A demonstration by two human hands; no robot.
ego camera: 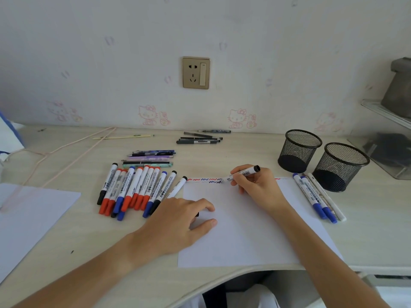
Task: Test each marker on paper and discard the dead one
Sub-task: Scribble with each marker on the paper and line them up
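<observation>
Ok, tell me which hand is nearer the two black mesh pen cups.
Right. The right hand, gripping a black-capped white marker at the white paper sheet's top edge, sits just left of the black mesh pen cups. The left hand rests farther left, on the sheet's left edge.

Soft, even daylight fills the scene, bright without harshness. The pale wall [289, 52] looks slightly washed out, its pink print faint. Shadows are weak and diffuse: a light one lies under the left hand [182, 215] on the sheet of paper [244, 236], another inside the mesh cups [298, 151]. There is no strong glare on the surface [255, 150]. The wide-angle lens bows that surface's back line and stretches both forearms towards the lower corners. Fine detail is soft throughout, and marker lettering is unreadable.
</observation>
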